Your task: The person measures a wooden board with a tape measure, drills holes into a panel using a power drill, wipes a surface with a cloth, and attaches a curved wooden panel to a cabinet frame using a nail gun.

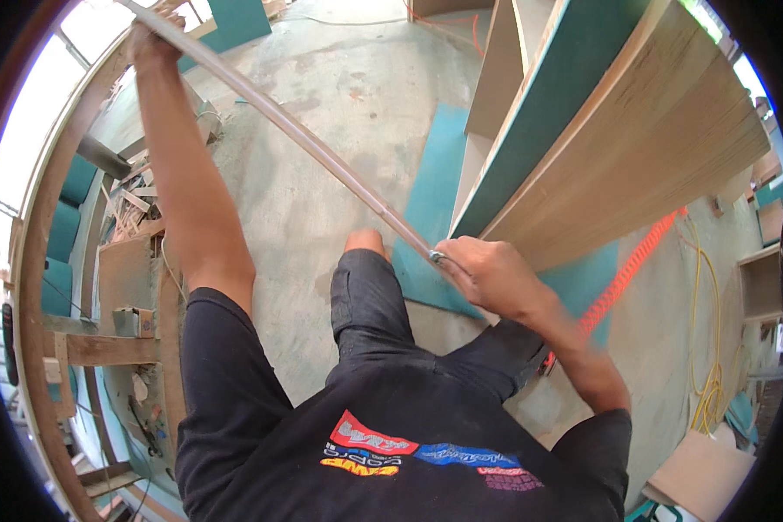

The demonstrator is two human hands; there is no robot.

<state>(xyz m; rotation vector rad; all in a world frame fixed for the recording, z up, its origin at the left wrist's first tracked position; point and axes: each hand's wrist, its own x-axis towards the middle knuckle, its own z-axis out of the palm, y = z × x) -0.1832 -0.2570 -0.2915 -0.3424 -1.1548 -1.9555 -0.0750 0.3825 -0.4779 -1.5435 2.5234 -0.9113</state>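
A long, straight, pale metallic rod [309, 150] runs diagonally from the upper left down to the centre. My left hand [155, 42], arm stretched far forward, is closed by its upper end, partly behind the rod. The lower end, with a small shiny metal piece, is gripped in my right hand [494, 274], its fingers curled. Whether the rod is solid or hollow I cannot tell. Just beyond the right hand stands a wooden cabinet [644, 143] with a dark teal panel [557, 109] and pale inner boards. A corner of it is close to my knuckles.
Teal sheeting [435, 187] lies under the cabinet. An orange coiled hose [626, 274] passes to the right of my right forearm, with a yellow hose [709, 383] farther right. Wood scraps [135, 204] and a timber frame [113, 350] crowd the left side. A loose board [700, 478] lies lower right.
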